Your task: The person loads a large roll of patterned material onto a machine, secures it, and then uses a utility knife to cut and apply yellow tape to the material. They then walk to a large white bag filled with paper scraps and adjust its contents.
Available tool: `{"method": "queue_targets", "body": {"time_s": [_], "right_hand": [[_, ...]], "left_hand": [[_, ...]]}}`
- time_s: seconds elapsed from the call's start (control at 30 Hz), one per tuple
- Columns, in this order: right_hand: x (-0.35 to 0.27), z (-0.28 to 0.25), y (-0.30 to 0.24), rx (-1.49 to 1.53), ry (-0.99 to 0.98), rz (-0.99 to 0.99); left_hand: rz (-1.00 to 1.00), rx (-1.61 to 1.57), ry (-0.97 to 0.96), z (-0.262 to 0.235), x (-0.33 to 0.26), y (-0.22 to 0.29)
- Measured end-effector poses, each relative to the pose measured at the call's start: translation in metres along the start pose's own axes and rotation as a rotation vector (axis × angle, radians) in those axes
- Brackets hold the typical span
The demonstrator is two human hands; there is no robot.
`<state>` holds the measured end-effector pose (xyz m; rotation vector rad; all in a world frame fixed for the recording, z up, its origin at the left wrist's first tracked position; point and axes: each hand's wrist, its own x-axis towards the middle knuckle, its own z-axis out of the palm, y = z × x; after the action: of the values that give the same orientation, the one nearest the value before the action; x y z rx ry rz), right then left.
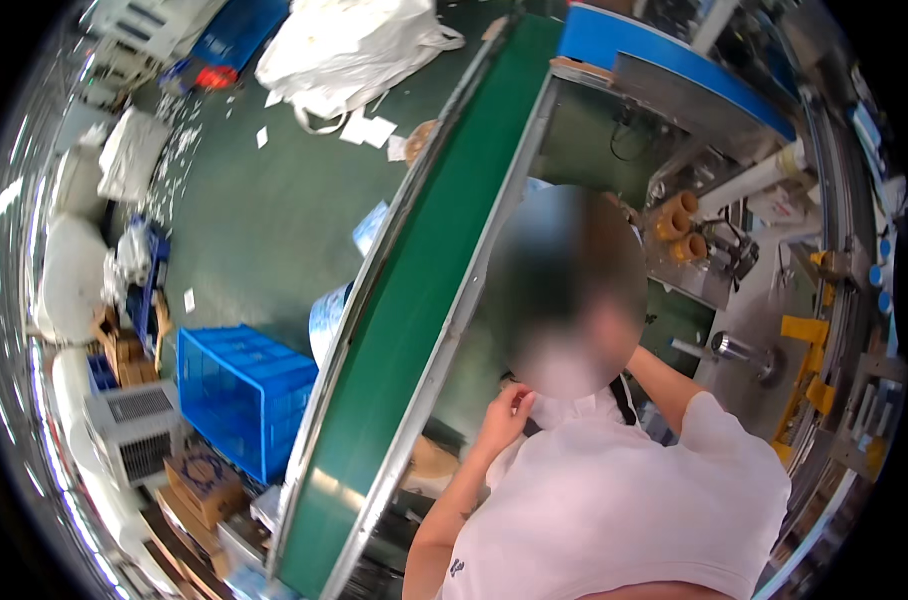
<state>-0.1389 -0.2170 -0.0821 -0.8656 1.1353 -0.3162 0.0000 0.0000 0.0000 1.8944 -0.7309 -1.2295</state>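
Observation:
Neither of my own hands shows in the head view. A person in a white short-sleeved shirt (614, 500) fills the lower middle, standing close in front of me with their back to me. One hand of that person (507, 412) is raised to the collar, fingers curled against the white fabric. Their other arm (669, 385) is bent upward behind the head, and its hand is hidden. The person stands just to the right of a long green conveyor belt (414, 300), which runs from the bottom left up to the top middle.
A blue plastic crate (239, 390) stands on the green floor left of the belt, with cardboard boxes (204, 480) and a white ribbed unit (134, 430) near it. White sacks (344, 45) lie at the top. On the right, a metal machine holds brown cardboard cores (679, 225) and yellow brackets (804, 330).

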Motion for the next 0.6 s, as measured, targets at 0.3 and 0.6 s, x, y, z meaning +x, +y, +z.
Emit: {"method": "queue_targets", "body": {"time_s": [0.3, 0.6], "right_hand": [[0.191, -0.057, 0.036, -0.139, 0.174, 0.161], [0.378, -0.067, 0.095, -0.363, 0.41, -0.201]], "left_hand": [[-0.334, -0.45, -0.078, 0.058, 0.176, -0.057], [-0.492, -0.599, 0.196, 0.123, 0.422, -0.115]]}}
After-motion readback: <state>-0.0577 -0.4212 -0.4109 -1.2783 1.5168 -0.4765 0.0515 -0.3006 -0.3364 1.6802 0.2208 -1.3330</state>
